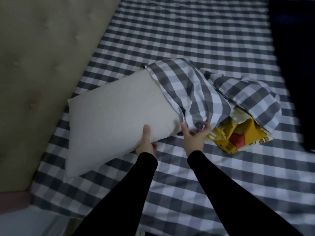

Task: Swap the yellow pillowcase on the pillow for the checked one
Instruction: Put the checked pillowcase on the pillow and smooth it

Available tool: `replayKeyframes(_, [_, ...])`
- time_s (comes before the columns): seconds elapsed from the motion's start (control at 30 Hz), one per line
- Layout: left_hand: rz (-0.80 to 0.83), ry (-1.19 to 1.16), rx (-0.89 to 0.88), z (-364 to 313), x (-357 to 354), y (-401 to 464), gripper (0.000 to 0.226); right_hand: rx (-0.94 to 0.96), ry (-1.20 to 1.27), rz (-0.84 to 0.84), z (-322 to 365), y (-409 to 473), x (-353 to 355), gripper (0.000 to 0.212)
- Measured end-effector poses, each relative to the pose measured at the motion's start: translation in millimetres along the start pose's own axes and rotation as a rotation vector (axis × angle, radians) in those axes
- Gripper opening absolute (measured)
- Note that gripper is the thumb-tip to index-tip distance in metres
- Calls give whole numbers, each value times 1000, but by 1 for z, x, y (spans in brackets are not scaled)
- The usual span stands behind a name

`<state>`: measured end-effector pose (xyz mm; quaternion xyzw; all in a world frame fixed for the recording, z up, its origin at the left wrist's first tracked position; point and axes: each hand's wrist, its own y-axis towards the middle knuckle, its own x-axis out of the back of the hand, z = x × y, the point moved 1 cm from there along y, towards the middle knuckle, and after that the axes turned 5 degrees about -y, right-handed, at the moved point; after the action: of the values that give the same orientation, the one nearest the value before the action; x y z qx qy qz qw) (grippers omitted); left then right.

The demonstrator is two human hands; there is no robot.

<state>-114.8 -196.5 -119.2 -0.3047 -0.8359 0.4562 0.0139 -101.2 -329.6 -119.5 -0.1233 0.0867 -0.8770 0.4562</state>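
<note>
A bare white pillow [110, 114] lies slanted on the bed, its far end tucked inside the grey-and-white checked pillowcase [192, 92]. My left hand [146, 142] grips the pillow's near long edge, thumb on top and fingers underneath. My right hand [196, 135] pinches the bunched open hem of the checked pillowcase at the pillow's near corner. The rest of the checked case trails in a crumpled heap to the right. The yellow cartoon-print pillowcase [238, 137] lies crumpled on the bed, partly under that heap.
The bed wears a checked sheet [204, 40] matching the pillowcase. A beige tufted headboard [37, 65] runs along the left. A dark cloth [296, 65] lies at the right edge of the bed.
</note>
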Motion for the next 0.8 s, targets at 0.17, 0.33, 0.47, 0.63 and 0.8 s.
replayKeyframes(0.17, [1,54,-177,-29,-8,-4,49,335,-413,157,26,1,5,20])
replayKeyframes(0.33, [56,148,-313,-59,-20,-21,39,334,-442,275,62,12,1,24])
replayKeyframes(0.47, [41,241,-377,-85,-23,-42,23,425,-439,235,81,12,0,14])
replayKeyframes(0.63, [37,329,-474,-132,-28,-75,34,508,-251,172,117,6,10,10])
replayKeyframes(0.8, [-39,456,-639,-188,-45,-101,55,625,-172,27,180,8,13,13])
